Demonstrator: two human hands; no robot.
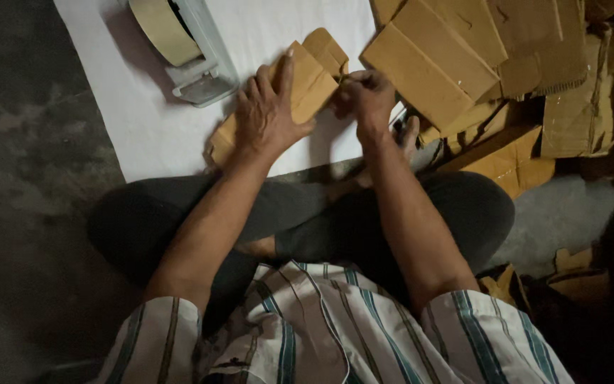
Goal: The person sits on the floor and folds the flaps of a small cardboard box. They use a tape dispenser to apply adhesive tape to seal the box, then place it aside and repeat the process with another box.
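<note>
A: Start close in. What sits nearest the person?

B: Crossed legs in dark trousers (300, 213) on the floor, with a striped shirt (335, 327) at the bottom of the view. Both forearms reach forward over the knees.

A: And the hands?

B: The left hand (268, 114) lies flat, fingers spread, palm pressing down on a folded brown cardboard piece (307, 89). The right hand (367, 96) is curled closed, pinching that piece at its right end, near a small flap.

A: How does the piece lie?

B: Its long axis runs on a slant, from low left beneath the left wrist up toward the right, where the flap (328, 46) sticks out. It rests on a white sheet (151, 114) spread over the floor. The left hand covers its middle, the right hand meets its upper right edge, so both touch it, the left with more contact

A: What lies beyond?

B: Past the left hand, a grey tape dispenser (204, 64) with a roll of tan tape (161, 28), apart from the piece. To the right and further off, a loose pile of flattened cardboard (477, 64) crowds close to the right hand. Nothing lies between the hands and the piece
</note>
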